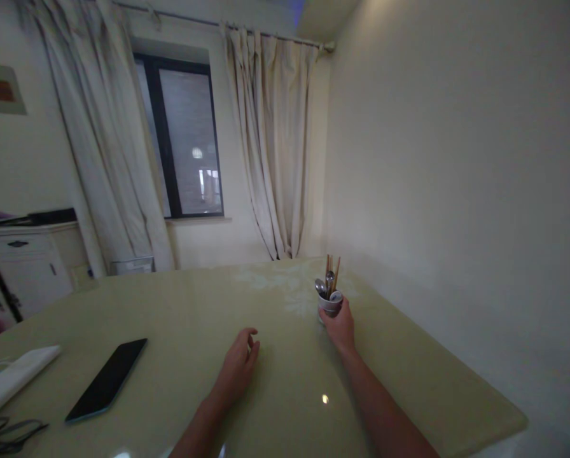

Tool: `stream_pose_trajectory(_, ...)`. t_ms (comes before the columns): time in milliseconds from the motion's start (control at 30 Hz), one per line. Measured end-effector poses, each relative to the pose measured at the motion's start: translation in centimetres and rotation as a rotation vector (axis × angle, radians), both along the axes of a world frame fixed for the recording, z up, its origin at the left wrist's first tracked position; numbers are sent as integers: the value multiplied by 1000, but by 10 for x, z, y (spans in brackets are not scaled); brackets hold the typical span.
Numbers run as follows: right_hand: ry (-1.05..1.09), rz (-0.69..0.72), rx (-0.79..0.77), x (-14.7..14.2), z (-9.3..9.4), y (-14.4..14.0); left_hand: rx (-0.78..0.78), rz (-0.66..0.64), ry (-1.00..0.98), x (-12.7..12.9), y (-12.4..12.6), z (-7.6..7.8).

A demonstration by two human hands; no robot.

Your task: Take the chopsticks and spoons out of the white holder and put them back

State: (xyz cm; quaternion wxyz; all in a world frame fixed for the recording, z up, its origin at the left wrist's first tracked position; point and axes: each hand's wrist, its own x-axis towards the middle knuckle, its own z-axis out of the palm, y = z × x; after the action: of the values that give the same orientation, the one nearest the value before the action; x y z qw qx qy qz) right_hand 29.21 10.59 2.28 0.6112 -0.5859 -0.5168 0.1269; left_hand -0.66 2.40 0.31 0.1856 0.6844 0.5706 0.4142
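My right hand (341,326) is wrapped round a small light-coloured cup (330,305) toward the far right of the table. Out of the cup stick wooden chopsticks (336,272) and metal spoons (320,285), leaning at different angles. Whether the cup rests on the tabletop or is slightly raised, I cannot tell. My left hand (241,359) is over the middle of the table, apart from the cup, with its fingers loosely curved, a gap between thumb and forefinger, and nothing held.
A black tablet or phone (107,380) lies on the greenish tabletop (194,312) at left. Beyond it are a white flat object (20,378) and a dark cable (9,434). A wall (457,191) borders the table's right side; a white cabinet (37,267) stands back left.
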Motion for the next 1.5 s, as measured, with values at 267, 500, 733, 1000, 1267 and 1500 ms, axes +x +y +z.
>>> stream_pose_trajectory(267, -41, -104, 78, 1, -6, 9, -49, -24, 7, 1, -2, 3)
stream_pose_trajectory(500, -279, 39, 356, -41, 14, -46, -69, -123, 103, 6, -11, 10)
stream_pose_trajectory(733, -366, 680, -31, -100, 7, -77, -34, -77, 363, 11, -17, 15)
stream_pose_trajectory(1000, -212, 726, -247, -92, -12, -55, 44, -170, 604, 14, -19, 17)
stream_pose_trajectory(1267, -136, 659, -232, -85, -12, -49, 43, -184, 334, 14, -14, 10)
stream_pose_trajectory(1500, -90, 560, -169, -77, -8, -43, -143, -180, -87, 11, -12, 15)
